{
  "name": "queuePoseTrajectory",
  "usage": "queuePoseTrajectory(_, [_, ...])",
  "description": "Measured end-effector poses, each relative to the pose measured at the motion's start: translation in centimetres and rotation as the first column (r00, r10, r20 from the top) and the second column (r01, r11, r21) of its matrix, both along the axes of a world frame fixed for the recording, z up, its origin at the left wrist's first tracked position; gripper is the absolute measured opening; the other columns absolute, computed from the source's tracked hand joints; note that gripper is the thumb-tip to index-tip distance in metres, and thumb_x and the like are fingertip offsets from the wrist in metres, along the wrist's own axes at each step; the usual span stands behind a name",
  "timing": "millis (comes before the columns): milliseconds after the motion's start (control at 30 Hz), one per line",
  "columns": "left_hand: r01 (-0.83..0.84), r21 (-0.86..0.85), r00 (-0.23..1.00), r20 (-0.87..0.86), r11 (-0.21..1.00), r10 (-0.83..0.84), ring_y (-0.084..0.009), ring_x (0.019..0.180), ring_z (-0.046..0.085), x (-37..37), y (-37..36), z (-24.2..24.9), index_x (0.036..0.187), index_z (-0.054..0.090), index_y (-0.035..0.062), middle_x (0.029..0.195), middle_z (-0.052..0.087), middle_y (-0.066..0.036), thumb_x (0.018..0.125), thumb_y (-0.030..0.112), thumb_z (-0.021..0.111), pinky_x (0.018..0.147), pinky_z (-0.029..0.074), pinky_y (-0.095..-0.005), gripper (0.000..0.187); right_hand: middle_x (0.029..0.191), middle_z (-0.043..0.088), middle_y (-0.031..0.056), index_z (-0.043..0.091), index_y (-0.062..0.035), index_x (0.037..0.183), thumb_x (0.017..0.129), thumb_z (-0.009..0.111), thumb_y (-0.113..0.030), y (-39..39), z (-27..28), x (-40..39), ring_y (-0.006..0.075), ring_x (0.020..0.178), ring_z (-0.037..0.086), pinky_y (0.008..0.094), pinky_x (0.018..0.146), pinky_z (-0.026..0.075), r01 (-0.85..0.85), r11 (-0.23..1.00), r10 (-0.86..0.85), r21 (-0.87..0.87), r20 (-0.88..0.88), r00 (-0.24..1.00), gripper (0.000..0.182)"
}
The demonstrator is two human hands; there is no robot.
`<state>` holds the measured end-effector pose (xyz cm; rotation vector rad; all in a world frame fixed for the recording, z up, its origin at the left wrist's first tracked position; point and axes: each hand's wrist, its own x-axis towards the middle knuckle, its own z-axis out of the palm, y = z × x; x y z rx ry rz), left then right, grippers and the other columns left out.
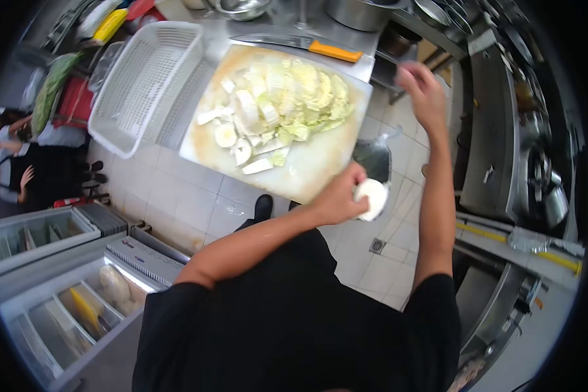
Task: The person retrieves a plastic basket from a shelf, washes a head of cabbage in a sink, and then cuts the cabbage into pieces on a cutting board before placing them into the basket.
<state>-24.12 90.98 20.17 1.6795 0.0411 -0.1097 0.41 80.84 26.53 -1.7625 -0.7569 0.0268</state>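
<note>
My left hand (345,197) is closed on a round white piece of cabbage stem (373,196), past the near right corner of the cutting board. Sliced napa cabbage (287,95) is heaped across the white cutting board (307,173), with pale stem pieces (226,135) at its left side. To the right of the board, my right hand (426,95) is raised, slightly blurred, with loosely bent fingers apart and nothing visible in them. A large knife with an orange handle (335,50) lies along the board's far edge.
Left of the board stands a white perforated basket (147,78). Below my left hand is a dark bin lined with a clear bag (374,157). Metal pots (356,14) stand at the back. Open food drawers (78,307) are at lower left; another person (42,163) is beyond.
</note>
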Motion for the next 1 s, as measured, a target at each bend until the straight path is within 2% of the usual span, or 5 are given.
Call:
queuePoseTrajectory(167, [-0.044,0.323,0.940,0.333,0.945,-0.069,-0.0379,0.105,0.051,1.9,-2.9,-4.7,0.117,0.044,0.0004,0.112,0.050,-0.021,0.078,0.011,0.066,0.090,0.043,-0.0410,0.045,0.080,0.061,0.0021,0.062,0.0007,0.095,0.093,0.058,-0.018,-6.2,-1.2,-5.6,0.0084,0.073,0.059,0.0228,0.067,0.047,0.146,0.975,-0.159,-0.166,-0.069,0.985,0.019])
queuePoseTrajectory(367, [-0.146,0.344,0.862,0.504,0.927,-0.051,-0.0282,0.085,0.058,-1.1,1.6,-1.0,0.094,0.058,0.0025,0.091,0.058,-0.011,0.079,0.009,0.067,0.073,0.049,-0.0379,0.019,0.094,0.062,0.0101,0.064,0.0010,0.092,0.086,0.061,-0.003,4.3,0.2,-11.0,0.0182,0.084,0.061,0.0280,0.075,0.049,-0.301,0.909,0.337,-0.290,0.084,0.938,0.009])
queuePoseTrajectory(700, [-0.814,0.298,0.581,0.394,0.500,0.712,-0.0097,0.058,0.047,-14.3,17.0,-0.7,0.082,0.055,0.0034,0.074,0.052,-0.002,0.080,0.007,0.067,0.049,0.038,-0.0230,0.012,0.096,0.066,-0.0013,0.070,-0.0134,0.085,0.068,0.063,-0.003,25.4,-5.1,-14.6,0.0194,0.101,0.055,0.0343,0.082,0.040,-0.498,0.519,0.852,-0.694,0.467,0.238,0.021])
queuePoseTrajectory(900, [-0.878,0.436,0.462,0.668,0.197,0.583,-0.0206,0.079,0.057,-13.2,23.8,1.3,0.107,0.056,0.0026,0.099,0.058,-0.011,0.078,0.007,0.068,0.063,0.045,-0.0303,0.032,0.095,0.067,0.0017,0.069,-0.0142,0.090,0.072,0.068,-0.010,27.1,-4.6,-14.4,0.0210,0.098,0.058,0.0347,0.081,0.041,-0.384,0.453,0.884,-0.805,0.350,0.308,0.018])
queuePoseTrajectory(1000, [-0.834,0.549,0.508,0.799,-0.047,0.321,-0.0312,0.087,0.059,-11.5,28.8,4.5,0.116,0.054,0.0024,0.105,0.059,-0.015,0.078,0.012,0.068,0.073,0.046,-0.0390,0.042,0.086,0.066,0.0036,0.068,-0.0090,0.100,0.078,0.072,-0.017,25.9,-4.0,-13.7,0.0188,0.078,0.060,0.0308,0.068,0.046,-0.524,0.731,0.673,-0.437,0.330,0.662,0.024])
